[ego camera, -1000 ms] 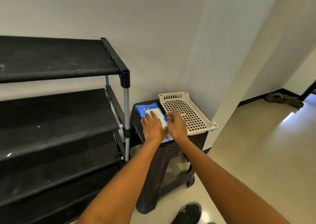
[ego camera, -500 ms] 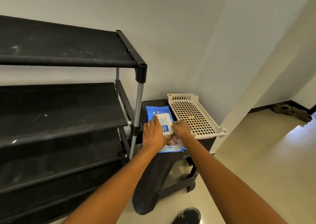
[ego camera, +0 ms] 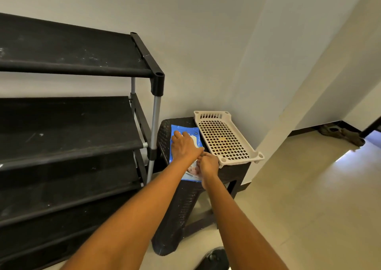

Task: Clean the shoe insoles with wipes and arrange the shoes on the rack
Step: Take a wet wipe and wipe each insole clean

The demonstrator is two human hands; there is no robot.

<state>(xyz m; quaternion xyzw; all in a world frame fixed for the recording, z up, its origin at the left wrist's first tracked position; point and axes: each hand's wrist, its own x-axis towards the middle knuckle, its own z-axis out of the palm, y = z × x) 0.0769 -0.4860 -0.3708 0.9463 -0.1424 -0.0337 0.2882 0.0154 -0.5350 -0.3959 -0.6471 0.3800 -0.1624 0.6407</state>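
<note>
On the stool (ego camera: 237,172) beside the rack (ego camera: 72,125), the left hand (ego camera: 184,147) presses flat on the wipes pack (ego camera: 181,128) to steady it while the right hand (ego camera: 208,163) pinches at its near edge, likely drawing a wipe.

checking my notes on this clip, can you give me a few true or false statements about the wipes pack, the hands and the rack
1. The wipes pack lies on the dark stool. True.
2. The left hand lies flat on the pack with its fingers straight. True.
3. The cream basket sits on the floor. False: it rests on the stool, right of the pack.
4. Shoes fill the shelves of the shoe rack. False: no shoes show on the visible shelves.
5. The right hand is by the near end of the pack, fingers curled. True; whether it pinches a wipe cannot be told.
6. The rack stands right of the stool. False: it stands left of it.
</note>
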